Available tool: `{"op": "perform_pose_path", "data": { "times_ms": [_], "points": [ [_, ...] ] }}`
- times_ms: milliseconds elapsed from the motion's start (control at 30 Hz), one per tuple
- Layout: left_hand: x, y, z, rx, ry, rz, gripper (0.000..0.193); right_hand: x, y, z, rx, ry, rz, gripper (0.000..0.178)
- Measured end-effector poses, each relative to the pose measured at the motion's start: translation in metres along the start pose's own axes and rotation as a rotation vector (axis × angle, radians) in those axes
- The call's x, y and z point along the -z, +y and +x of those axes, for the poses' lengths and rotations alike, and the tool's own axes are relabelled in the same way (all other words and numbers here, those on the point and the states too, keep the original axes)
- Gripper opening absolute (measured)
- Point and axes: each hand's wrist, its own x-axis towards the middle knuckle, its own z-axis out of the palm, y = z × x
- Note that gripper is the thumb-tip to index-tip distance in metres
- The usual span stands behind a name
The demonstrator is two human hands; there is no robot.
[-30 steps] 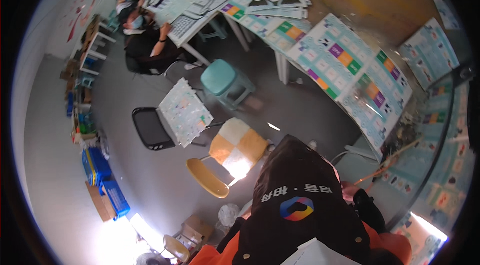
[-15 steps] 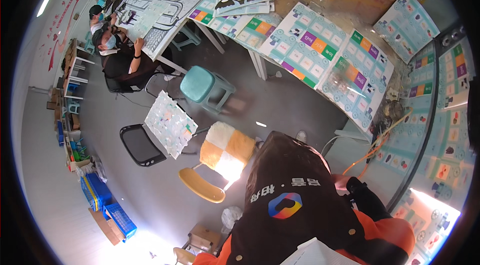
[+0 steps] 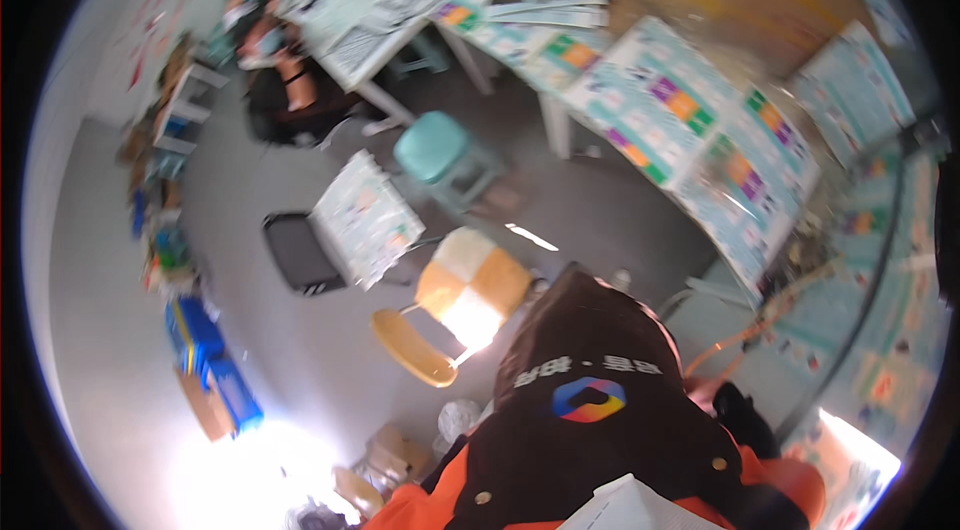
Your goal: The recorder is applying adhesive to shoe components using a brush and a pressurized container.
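Observation:
My right hand (image 3: pixel 704 392) is only partly visible beside the dark apron (image 3: pixel 560 360) on my body. Its fingers are hidden, so whether it holds anything cannot be made out. A black band or glove-like cover (image 3: pixel 742 418) sits around that wrist, below an orange sleeve. Nearest to this hand are an orange cord (image 3: pixel 735 338) and the printed sheets at the right. Of my left arm only the orange sleeve (image 3: pixel 405 505) shows at the lower edge; the hand is out of sight.
A fur-covered chair (image 3: pixel 470 275), a black chair (image 3: pixel 300 255) with a patterned board (image 3: pixel 368 218) on it, and a teal stool (image 3: pixel 435 148) stand ahead. Printed sheets cover the long table (image 3: pixel 690 115). A person (image 3: pixel 280 70) sits at the far left. Blue crates (image 3: pixel 232 392) line the wall.
The whole view has swung, so the room's things appear farther right, and the picture is now blurred. My right hand stays beside the apron.

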Motion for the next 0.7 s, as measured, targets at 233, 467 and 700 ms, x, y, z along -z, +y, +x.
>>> {"op": "perform_pose_path", "data": {
  "times_ms": [233, 467, 700],
  "points": [
    [0.003, -0.023, -0.027, -0.122, 0.233, -0.050, 0.039, 0.029, -0.078, 0.038, -0.006, -0.127, -0.274, 0.035],
    [0.009, -0.021, -0.023, -0.127, 0.246, 0.029, 0.038, 0.022, -0.084, 0.019, 0.061, -0.059, -0.354, 0.034],
    [0.004, -0.019, -0.019, -0.118, 0.234, 0.106, 0.038, 0.013, -0.080, -0.008, 0.118, 0.028, -0.417, 0.033]
  ]
}}
